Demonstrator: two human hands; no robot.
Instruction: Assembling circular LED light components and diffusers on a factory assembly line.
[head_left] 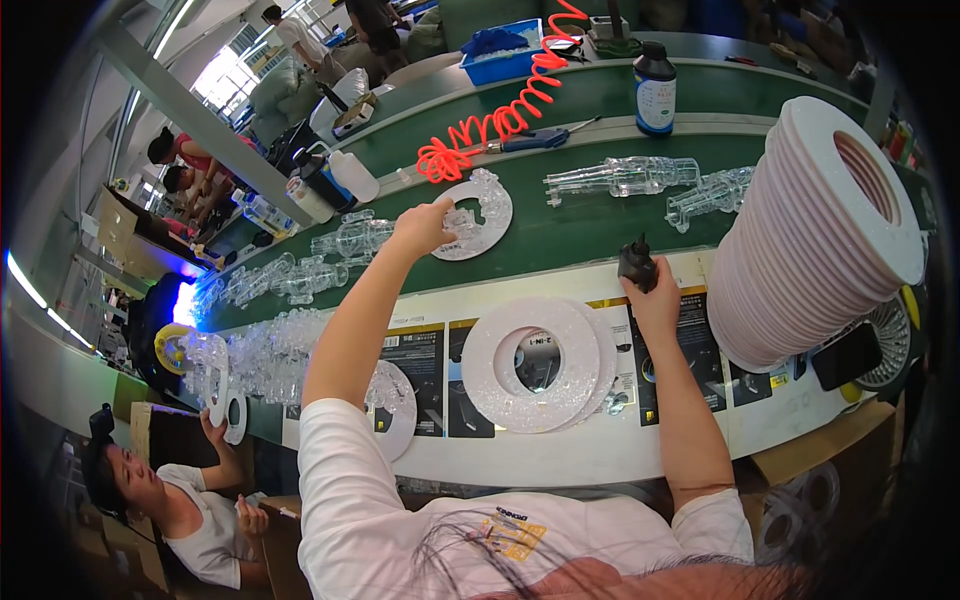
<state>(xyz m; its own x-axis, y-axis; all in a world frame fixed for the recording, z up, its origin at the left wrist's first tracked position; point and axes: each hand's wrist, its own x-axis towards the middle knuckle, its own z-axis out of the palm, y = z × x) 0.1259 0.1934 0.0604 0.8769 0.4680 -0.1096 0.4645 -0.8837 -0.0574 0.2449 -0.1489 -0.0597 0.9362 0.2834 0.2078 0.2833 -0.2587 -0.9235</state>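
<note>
My left hand (422,226) reaches out over the green conveyor belt (580,225) and grips the edge of a white ring (480,215) with clear plastic pieces on it. My right hand (652,300) rests on the bench edge, closed around a small black bottle (637,263). In front of me on the white bench lie two overlapping white rings (530,365), with another ring (395,405) half under my left arm.
A tall stack of white rings (830,230) leans at the right. Clear plastic parts (620,178) lie on the belt and pile up at the left (270,340). A dark bottle (655,90), an orange coiled hose (505,115), a blue bin (500,55). A seated person (185,500) holds a ring at lower left.
</note>
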